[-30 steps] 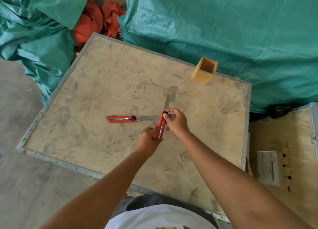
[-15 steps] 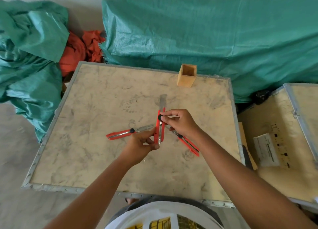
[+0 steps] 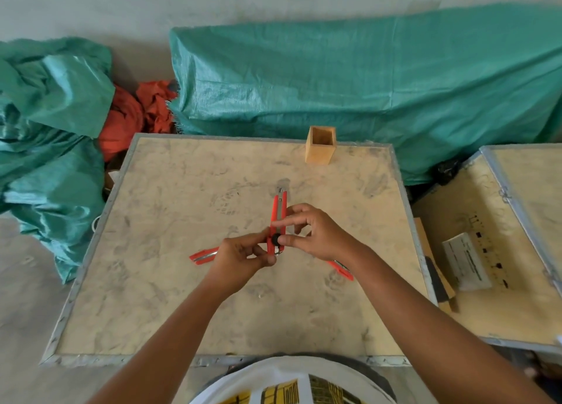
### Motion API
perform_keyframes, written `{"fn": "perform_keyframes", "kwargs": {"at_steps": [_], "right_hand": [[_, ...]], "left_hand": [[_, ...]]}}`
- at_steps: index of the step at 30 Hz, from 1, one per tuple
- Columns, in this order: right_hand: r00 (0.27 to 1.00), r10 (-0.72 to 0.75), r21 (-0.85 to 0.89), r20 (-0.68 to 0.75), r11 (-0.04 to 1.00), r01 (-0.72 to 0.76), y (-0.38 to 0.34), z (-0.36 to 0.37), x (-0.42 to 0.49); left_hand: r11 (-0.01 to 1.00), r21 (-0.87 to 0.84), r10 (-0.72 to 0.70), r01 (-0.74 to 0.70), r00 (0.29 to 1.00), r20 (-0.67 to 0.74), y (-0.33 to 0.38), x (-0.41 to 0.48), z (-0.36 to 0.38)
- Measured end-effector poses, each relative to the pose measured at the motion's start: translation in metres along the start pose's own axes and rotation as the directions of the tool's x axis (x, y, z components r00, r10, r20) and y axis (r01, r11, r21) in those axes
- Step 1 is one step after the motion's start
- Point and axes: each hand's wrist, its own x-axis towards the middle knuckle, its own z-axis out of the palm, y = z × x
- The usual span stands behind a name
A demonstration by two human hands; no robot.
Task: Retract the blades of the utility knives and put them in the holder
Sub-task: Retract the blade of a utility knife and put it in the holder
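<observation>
On top of the crate [image 3: 170, 282]: wooden holder [image 3: 320, 145], far edge, seemingly empty. Left hand [image 3: 240, 260] pinches the lower end of one red knife [image 3: 279, 218]; right hand [image 3: 316, 236] thumbs its black slider [image 3: 276, 239], blade nearly retracted. Two more knives lie flat, one [image 3: 202, 255] behind the left hand, one [image 3: 342, 270] under the right wrist. Judged early: none stowed.

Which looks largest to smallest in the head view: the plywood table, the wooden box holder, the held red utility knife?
1. Plywood table, clearly largest.
2. Held red utility knife and wooden box holder: similar, and the knife is nearer the camera, so unranked.
</observation>
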Motion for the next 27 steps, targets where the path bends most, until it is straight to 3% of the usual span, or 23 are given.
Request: {"fn": "perform_keyframes", "kwargs": {"at_steps": [8, 13, 18, 23, 27], "right_hand": [[0.997, -0.008, -0.041, -0.076, 0.999, 0.005, -0.011, 0.002, -0.002], [0.998, -0.041, -0.043, -0.038, 0.998, 0.039, -0.014, 0.001, -0.001], [0.992, -0.054, -0.030, -0.114, 0.998, 0.051, -0.016, 0.000, -0.001], [0.996, -0.048, -0.041, -0.080, 0.998, 0.045, -0.018, -0.003, -0.004], [0.983, -0.048, -0.017, -0.175, 0.999, 0.046, -0.014, -0.009, -0.002]], "left_hand": [[0.999, -0.042, 0.009, -0.010, 1.000, -0.010, 0.001, -0.002, -0.002], [0.998, -0.065, 0.022, -0.024, 0.999, -0.036, 0.006, -0.002, -0.002], [0.996, -0.084, 0.032, -0.035, 0.999, -0.035, 0.010, 0.002, -0.002], [0.995, -0.085, 0.040, -0.044, 0.998, -0.038, 0.010, 0.001, 0.000], [0.997, -0.056, 0.056, -0.057, 0.998, -0.020, 0.015, 0.011, 0.005]]}}
